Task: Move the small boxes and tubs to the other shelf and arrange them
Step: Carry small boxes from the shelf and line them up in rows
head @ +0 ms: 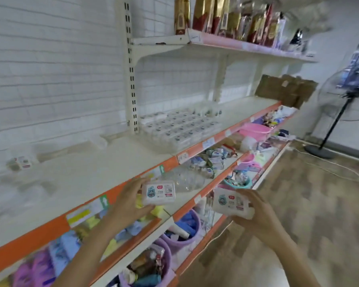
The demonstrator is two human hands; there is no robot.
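A: Items in hand?

B: Two small translucent boxes with printed labels; one box [158, 193] gripped by the left hand [131, 200], thumb over its top and fingers under; the second box [232, 201] gripped by the right hand [255, 212], fingers curled round its far end; both carried in the air in front of the orange front edge of the white shelf [87, 172], neither resting on anything.

A: Stock already placed?

B: One block of like boxes [179, 126], in tidy rows, at the shelf's back by the slotted upright [131, 65]; one loose small item [19, 162] at the far left back edge, too blurred to name.

A: Progress?

B: By my reckoning well under way, not finished; the block is built; these two are still to be set down and squared up; how many remain at the source I cannot tell.

A: Surroundings?

B: Lower shelves hold purple tubs [184, 226] of sundries; pink basin [254, 130] further right; foil packets [222, 15] on the top shelf; standing fan [340, 104] by the wall.
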